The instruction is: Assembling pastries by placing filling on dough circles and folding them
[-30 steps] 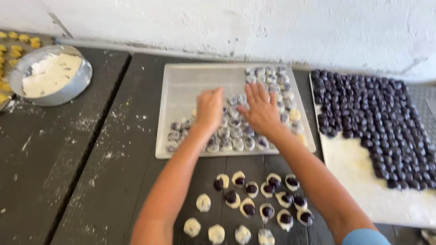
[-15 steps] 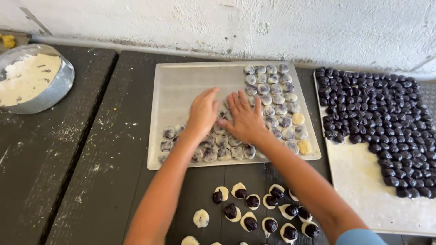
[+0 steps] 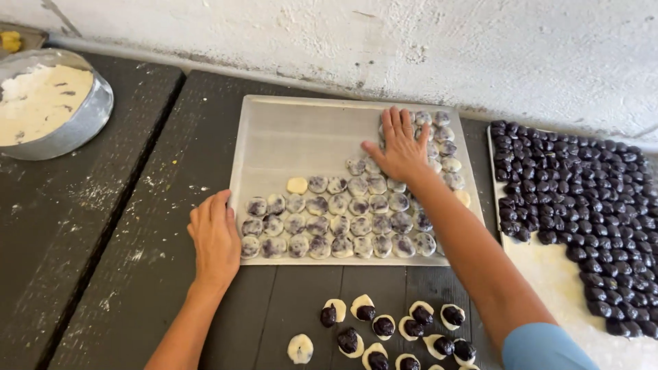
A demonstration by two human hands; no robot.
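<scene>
- Nearest me, open dough rounds (image 3: 384,327) with dark filling lie on the dark table (image 3: 137,274).
- The left hand (image 3: 216,236) rests flat against the metal tray's (image 3: 301,133) near-left edge, fingers together, gripping nothing.
- The right hand (image 3: 401,147) lies spread on the sealed dumplings (image 3: 329,226) at the tray's far right.
- A hard press there could burst them; a shove could skid the tray.
- Farther off: filling balls (image 3: 582,185), flour bowl (image 3: 48,103).

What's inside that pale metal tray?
The tray holds rows of round, purple-flecked dough pieces; its far left part is bare. The right hand covers some pieces.
</scene>
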